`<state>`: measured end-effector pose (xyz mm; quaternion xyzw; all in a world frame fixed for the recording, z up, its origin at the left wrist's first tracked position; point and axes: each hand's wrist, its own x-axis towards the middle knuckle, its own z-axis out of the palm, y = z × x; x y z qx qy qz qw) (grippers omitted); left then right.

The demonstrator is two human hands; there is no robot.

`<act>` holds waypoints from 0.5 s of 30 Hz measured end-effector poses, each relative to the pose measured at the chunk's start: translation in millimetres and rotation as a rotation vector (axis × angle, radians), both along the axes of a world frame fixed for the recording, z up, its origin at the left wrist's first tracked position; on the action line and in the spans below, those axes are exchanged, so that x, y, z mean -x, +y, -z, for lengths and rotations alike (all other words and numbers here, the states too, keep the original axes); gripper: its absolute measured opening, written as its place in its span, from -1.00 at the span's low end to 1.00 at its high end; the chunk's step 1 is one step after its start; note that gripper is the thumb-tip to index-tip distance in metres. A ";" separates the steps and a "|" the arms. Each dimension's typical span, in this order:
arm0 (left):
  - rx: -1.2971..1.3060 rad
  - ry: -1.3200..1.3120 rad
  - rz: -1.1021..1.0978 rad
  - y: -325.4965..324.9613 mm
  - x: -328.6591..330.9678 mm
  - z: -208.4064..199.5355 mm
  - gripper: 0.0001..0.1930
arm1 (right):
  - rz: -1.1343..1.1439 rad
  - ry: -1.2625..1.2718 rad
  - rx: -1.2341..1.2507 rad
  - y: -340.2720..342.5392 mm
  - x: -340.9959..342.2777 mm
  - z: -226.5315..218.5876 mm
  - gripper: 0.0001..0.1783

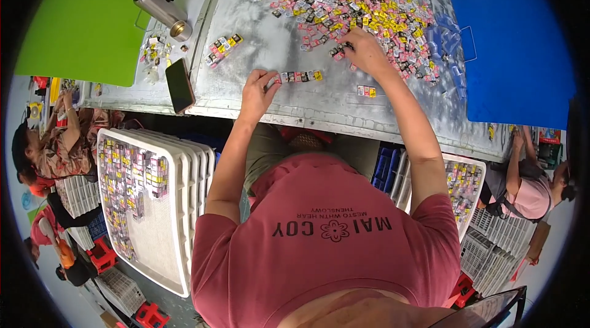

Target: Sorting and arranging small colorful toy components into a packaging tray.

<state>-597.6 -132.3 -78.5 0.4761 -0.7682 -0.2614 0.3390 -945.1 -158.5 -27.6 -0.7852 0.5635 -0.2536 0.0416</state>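
Observation:
A short row of small pink, black and yellow labelled blocks [299, 76] lies on the metal table before me. My left hand [259, 93] is closed with thumb and finger at the row's left end, around a pink block. Farther right, my right hand [367, 53] reaches to the near edge of a big loose heap of such blocks [369, 11]. Its fingers are bent down onto a few dark blocks [338, 52]; the fingertips partly hide them. A small cluster of blocks [223, 50] lies left of the row, and a few more [367, 91] lie near my right forearm.
A phone [179, 86], a steel flask [153, 1] and its cup lid [180, 31] are at left. Green [80, 21] and blue [516, 45] panels flank the table. Stacked white trays [178, 205] stand below at my left, another tray [467, 190] at right. Other people work on both sides.

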 end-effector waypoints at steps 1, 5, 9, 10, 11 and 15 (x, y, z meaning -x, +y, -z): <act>-0.001 0.001 0.003 0.4 1.0 -2.3 -0.66 | -0.005 -0.006 -0.097 4.8 -6.6 -2.6 -0.74; -0.034 0.005 0.012 -0.7 0.5 -3.5 -0.58 | 0.097 0.037 -0.233 17.4 -31.1 -8.1 -0.69; -0.003 -0.001 0.053 -5.6 2.8 -3.0 -0.57 | 0.102 0.058 -0.120 13.7 -36.8 10.9 -0.73; -0.002 -0.002 0.051 -7.3 2.9 -3.7 -0.57 | 0.098 0.098 -0.051 12.3 -38.2 14.9 -0.74; 0.007 -0.012 0.076 -9.2 3.1 -4.5 -0.58 | 0.094 0.138 0.018 11.1 -38.4 18.3 -0.74; 0.002 -0.021 0.129 -13.3 2.1 -4.0 -0.61 | 0.004 0.179 0.014 10.8 -39.4 18.6 -0.76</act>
